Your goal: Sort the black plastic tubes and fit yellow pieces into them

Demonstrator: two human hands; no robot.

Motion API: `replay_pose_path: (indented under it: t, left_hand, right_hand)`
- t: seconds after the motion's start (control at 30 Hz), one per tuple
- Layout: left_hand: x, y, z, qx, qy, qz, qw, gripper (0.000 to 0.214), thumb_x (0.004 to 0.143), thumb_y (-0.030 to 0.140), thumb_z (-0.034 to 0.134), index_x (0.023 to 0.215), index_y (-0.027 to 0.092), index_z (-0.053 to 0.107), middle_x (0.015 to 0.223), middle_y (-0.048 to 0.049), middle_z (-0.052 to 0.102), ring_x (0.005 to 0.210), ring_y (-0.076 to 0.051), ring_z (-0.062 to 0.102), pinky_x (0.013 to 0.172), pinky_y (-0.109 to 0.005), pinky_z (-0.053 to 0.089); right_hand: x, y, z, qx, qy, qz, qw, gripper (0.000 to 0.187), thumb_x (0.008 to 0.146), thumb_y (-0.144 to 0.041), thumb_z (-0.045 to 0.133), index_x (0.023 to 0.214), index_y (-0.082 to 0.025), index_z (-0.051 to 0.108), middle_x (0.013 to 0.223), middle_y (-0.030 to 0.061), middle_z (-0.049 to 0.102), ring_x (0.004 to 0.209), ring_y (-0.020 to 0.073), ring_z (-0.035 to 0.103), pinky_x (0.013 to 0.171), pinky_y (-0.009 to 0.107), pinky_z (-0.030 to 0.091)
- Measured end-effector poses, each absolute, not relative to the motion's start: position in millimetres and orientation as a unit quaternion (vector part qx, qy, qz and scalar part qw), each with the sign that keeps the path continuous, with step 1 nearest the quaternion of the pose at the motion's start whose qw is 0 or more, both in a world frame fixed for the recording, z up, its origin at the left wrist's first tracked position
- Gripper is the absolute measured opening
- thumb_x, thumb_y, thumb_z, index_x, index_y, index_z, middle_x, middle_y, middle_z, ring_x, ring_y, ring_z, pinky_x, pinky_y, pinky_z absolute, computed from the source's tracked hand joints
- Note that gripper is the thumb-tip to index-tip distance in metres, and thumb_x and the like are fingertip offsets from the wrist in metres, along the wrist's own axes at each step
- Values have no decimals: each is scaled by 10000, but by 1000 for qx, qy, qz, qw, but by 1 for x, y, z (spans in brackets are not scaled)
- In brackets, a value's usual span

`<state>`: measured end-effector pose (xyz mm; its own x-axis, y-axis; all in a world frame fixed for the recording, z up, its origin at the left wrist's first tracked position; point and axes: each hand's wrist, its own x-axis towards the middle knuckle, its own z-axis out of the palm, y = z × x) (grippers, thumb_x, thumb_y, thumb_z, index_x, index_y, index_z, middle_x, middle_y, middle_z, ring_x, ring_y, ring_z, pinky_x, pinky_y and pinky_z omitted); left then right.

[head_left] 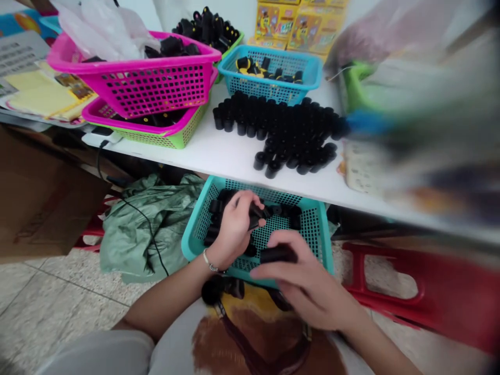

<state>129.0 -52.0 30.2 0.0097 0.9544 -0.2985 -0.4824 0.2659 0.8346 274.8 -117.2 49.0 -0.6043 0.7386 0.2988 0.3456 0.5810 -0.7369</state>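
My left hand (240,219) is over the teal basket (326,245), its fingers curled around dark cylindrical pieces (255,216) whose exact kind I cannot make out. A single black plastic cylinder (278,254) is pinched between the thumb and fingers of my right hand (304,276), just above the basket's near right side. More black cylinders (295,216) lie loose inside the basket, partly hidden by my hands. On my lap, dark pieces (222,289) rest beside a dark red strap (250,346).
On the white table (187,161) stands a dense group of black cylinders (281,122). Behind are a blue basket (269,91) and stacked pink baskets (136,86). Yellow boxes (299,26) stand at the back. A red stool (441,291) is at right, a green sack (152,224) at left.
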Motion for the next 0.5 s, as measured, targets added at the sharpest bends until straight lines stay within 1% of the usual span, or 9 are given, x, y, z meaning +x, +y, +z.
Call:
replay_pose_path:
  t: [0.07, 0.1, 0.17, 0.2, 0.27, 0.33, 0.4, 0.5]
  left_hand:
    - [131, -52, 29, 255, 460, 534, 662, 176, 835, 332, 560, 764, 173, 540, 826, -26, 520, 776, -145, 535, 486, -187, 492]
    - [132, -52, 28, 252, 464, 524, 669, 184, 833, 342, 559, 764, 172, 543, 824, -29, 523, 768, -148, 535, 477, -191, 493]
    - [134, -53, 27, 244, 461, 509, 684, 198, 831, 358, 562, 764, 173, 547, 818, -33, 523, 759, -151, 535, 458, -190, 483]
    - [135, -53, 26, 239, 459, 507, 690, 202, 830, 363, 564, 763, 173, 547, 817, -34, 522, 757, -151, 534, 451, -187, 477]
    - [134, -54, 26, 233, 455, 508, 693, 197, 832, 357, 565, 760, 174, 545, 814, -34, 516, 762, -150, 529, 447, -180, 467]
    - [133, -55, 27, 234, 453, 512, 691, 186, 837, 344, 560, 760, 175, 547, 812, -34, 512, 769, -153, 525, 450, -180, 467]
    - [131, -55, 27, 236, 453, 515, 689, 173, 840, 328, 554, 760, 175, 549, 807, -34, 512, 767, -153, 523, 453, -180, 466]
    - [131, -55, 26, 240, 449, 515, 690, 172, 844, 325, 558, 760, 175, 548, 791, -33, 516, 757, -150, 520, 462, -178, 461]
  right_hand:
    - [259, -121, 57, -275, -904, 248, 215, 345, 865, -126, 486, 1152, -235, 644, 1156, 107, 491, 974, 213, 528, 796, 337, 532]
    - [251, -122, 60, -254, -928, 197, 190, 342, 880, -149, 482, 1184, -202, 629, 1139, 122, 513, 933, 221, 525, 782, 357, 533]
    - [238, -123, 61, -212, -958, 103, 166, 378, 916, -165, 456, 1276, -155, 573, 1121, 130, 554, 856, 215, 511, 769, 372, 528]
    - [233, -122, 60, -191, -965, 74, 165, 406, 929, -161, 447, 1325, -164, 535, 1128, 122, 565, 837, 206, 506, 766, 361, 523]
    - [228, -121, 58, -160, -970, 51, 175, 453, 940, -165, 458, 1384, -250, 473, 1156, 95, 571, 833, 190, 508, 752, 324, 514]
    - [227, -120, 55, -151, -970, 46, 185, 437, 942, -182, 474, 1352, -333, 484, 1154, 76, 576, 826, 179, 512, 721, 298, 503]
    - [226, -120, 53, -144, -970, 36, 191, 385, 936, -184, 486, 1287, -338, 527, 1165, 80, 581, 822, 177, 517, 695, 286, 496]
    - [220, -119, 51, -135, -971, 24, 196, 321, 921, -164, 500, 1209, -293, 566, 1216, 89, 583, 836, 176, 531, 661, 270, 489]
